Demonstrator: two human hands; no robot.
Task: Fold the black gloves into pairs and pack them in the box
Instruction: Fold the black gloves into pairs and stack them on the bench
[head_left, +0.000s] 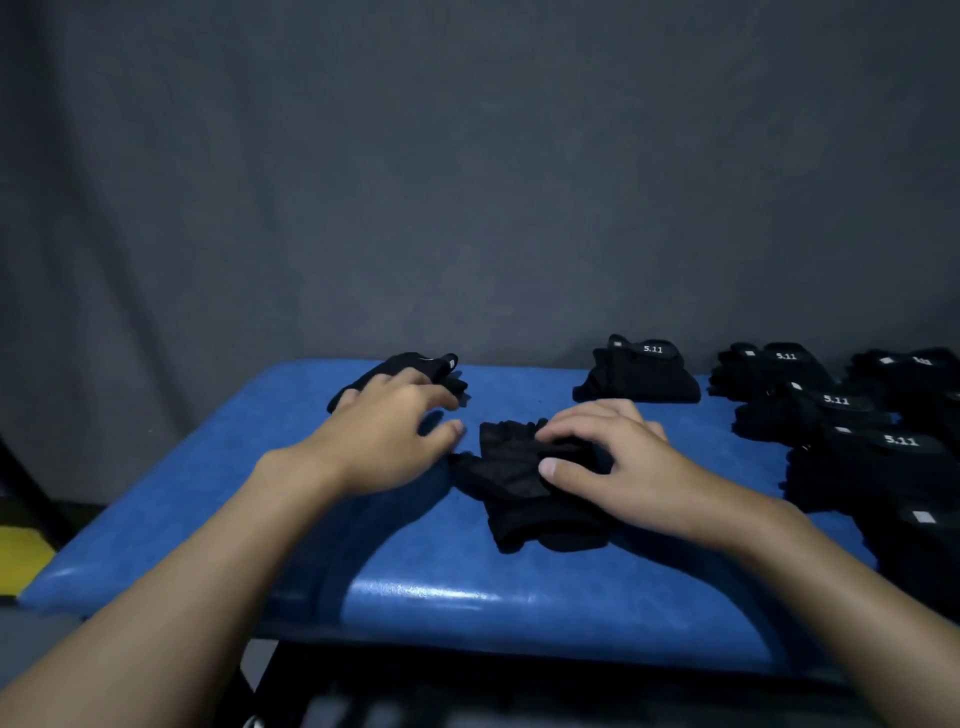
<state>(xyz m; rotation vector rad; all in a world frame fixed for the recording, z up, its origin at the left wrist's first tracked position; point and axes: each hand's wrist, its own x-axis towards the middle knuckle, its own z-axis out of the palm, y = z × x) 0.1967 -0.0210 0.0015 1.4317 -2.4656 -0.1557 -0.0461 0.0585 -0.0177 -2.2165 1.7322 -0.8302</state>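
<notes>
A black fingerless glove (514, 483) lies in the middle of the blue padded table (405, 587). My right hand (613, 457) rests on its right side, fingers curled over the fabric and thumb pressed against it. My left hand (384, 436) hovers just left of that glove with fingers spread and relaxed, holding nothing. Behind my left hand lies another black glove (415, 366) at the far edge. No box is in view.
Several folded black gloves marked 5.11 sit at the back right (639, 374) and along the right side (878, 462). A grey cloth backdrop hangs behind the table. A yellow object (21, 561) shows low at the left, beyond the table's edge.
</notes>
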